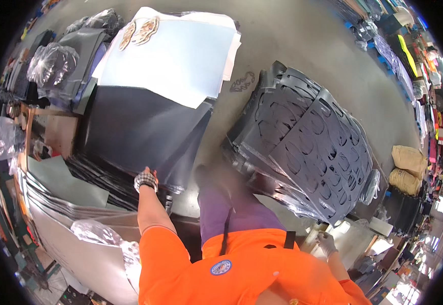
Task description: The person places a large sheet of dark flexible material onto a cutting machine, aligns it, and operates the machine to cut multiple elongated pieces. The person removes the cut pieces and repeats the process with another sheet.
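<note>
My left hand, in a checkered glove, is closed on the near edge of a large black sheet. This sheet tops a stack of black sheets, and a crease runs across its right part. White and pale sheets cover its far end, with beige cut-out pieces lying on them. Down at my right side, my right hand wears a light glove. Its fingers are curled, and nothing shows in them.
Black sheets with curved cut-outs are piled on the right. Grey sheets and clear plastic wrap lie at the near left. Brown sacks stand far right. Grey floor runs between the stacks.
</note>
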{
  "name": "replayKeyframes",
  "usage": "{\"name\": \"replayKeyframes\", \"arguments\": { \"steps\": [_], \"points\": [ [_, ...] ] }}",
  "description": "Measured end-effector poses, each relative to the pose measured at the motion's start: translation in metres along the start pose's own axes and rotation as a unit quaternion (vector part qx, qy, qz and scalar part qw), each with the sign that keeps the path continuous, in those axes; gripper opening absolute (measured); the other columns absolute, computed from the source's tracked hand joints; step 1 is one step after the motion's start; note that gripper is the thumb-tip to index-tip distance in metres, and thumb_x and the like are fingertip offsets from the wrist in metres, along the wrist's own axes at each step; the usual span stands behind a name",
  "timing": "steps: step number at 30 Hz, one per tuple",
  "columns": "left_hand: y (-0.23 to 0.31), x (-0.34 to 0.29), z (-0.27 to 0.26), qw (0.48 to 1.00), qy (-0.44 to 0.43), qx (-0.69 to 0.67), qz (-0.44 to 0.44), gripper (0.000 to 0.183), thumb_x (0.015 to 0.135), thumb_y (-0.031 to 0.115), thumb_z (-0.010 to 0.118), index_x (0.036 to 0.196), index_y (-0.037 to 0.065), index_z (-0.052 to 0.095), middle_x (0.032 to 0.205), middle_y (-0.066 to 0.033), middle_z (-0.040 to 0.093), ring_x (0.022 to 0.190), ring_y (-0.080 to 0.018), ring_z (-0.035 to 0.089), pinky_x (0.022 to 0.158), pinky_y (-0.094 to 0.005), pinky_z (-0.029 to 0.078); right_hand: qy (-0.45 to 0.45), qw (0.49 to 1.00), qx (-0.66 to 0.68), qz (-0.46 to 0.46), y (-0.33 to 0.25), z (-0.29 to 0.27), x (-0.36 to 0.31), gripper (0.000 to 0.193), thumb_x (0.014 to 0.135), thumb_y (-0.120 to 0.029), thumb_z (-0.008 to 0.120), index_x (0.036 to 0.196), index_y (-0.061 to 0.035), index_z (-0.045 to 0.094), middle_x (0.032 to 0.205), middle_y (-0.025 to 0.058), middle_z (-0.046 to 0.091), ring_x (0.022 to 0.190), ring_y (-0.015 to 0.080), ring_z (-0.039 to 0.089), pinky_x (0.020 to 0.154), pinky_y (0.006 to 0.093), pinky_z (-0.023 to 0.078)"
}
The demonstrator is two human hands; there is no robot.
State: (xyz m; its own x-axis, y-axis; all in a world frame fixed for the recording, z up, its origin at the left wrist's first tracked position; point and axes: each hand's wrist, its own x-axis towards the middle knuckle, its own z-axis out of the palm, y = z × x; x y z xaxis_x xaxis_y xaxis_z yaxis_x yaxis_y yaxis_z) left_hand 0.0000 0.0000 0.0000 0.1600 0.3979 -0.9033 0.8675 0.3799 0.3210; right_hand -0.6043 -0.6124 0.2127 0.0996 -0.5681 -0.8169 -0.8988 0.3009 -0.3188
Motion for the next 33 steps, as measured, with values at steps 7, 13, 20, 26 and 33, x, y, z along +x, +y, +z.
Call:
{"name": "replayKeyframes", "arguments": {
  "steps": [7, 13, 20, 26, 33],
  "points": [
    [0.019, -0.002, 0.004, 0.996, -0.028, 0.080, -0.038, 0.036, 0.104, 0.042, 0.048, 0.102, 0.010, 0.063, 0.082, -0.0050, 0.067, 0.057, -0.0187, 0.054, 0.045, -0.0339, 0.042, -0.049, 0.994, 0.090, -0.036, -0.045, 0.106, -0.053, 0.020, 0.101, -0.021, 0.057, 0.090, -0.0047, 0.062, 0.070, 0.0012, 0.056, 0.059, 0.0101, 0.051, 0.053, 0.0239, 0.038],
    [0.103, -0.047, -0.029, 0.994, -0.100, 0.032, 0.012, 0.033, 0.104, 0.039, 0.053, 0.091, 0.009, 0.059, 0.069, -0.0008, 0.059, 0.049, -0.0152, 0.049, 0.041, -0.0307, 0.039, -0.074, 0.958, -0.236, -0.144, -0.143, 0.191, -0.088, 0.043, 0.096, -0.035, 0.060, 0.120, -0.0001, 0.062, 0.100, 0.0134, 0.067, 0.091, 0.0216, 0.059, 0.081, 0.0382, 0.047],
    [0.145, -0.070, -0.055, 0.989, -0.128, -0.057, -0.043, 0.027, 0.103, 0.027, 0.059, 0.086, 0.007, 0.055, 0.067, -0.0003, 0.054, 0.051, -0.0104, 0.049, 0.040, -0.0254, 0.035, 0.038, 0.971, -0.153, -0.179, -0.201, 0.165, -0.096, 0.045, 0.095, -0.031, 0.059, 0.128, 0.0002, 0.063, 0.098, 0.0157, 0.069, 0.092, 0.0235, 0.063, 0.084, 0.0359, 0.050],
    [0.179, -0.096, -0.071, 0.989, -0.146, -0.007, -0.026, 0.037, 0.105, 0.035, 0.054, 0.077, 0.009, 0.053, 0.062, 0.0013, 0.049, 0.043, -0.0113, 0.037, 0.037, -0.0249, 0.028, 0.050, 0.976, -0.161, -0.136, -0.118, 0.123, -0.075, 0.043, 0.092, -0.031, 0.060, 0.123, -0.0002, 0.065, 0.107, 0.0187, 0.072, 0.099, 0.0239, 0.068, 0.087, 0.0367, 0.051],
    [0.201, -0.161, -0.127, 0.942, -0.261, 0.185, 0.105, 0.039, 0.107, 0.039, 0.047, 0.074, 0.017, 0.048, 0.056, 0.0057, 0.039, 0.043, -0.0105, 0.031, 0.039, -0.0275, 0.024, -0.010, 0.996, 0.077, -0.032, -0.042, 0.129, -0.064, 0.031, 0.094, -0.028, 0.058, 0.105, 0.0001, 0.067, 0.090, 0.0169, 0.070, 0.082, 0.0289, 0.066, 0.080, 0.0388, 0.052]
  ]
}}
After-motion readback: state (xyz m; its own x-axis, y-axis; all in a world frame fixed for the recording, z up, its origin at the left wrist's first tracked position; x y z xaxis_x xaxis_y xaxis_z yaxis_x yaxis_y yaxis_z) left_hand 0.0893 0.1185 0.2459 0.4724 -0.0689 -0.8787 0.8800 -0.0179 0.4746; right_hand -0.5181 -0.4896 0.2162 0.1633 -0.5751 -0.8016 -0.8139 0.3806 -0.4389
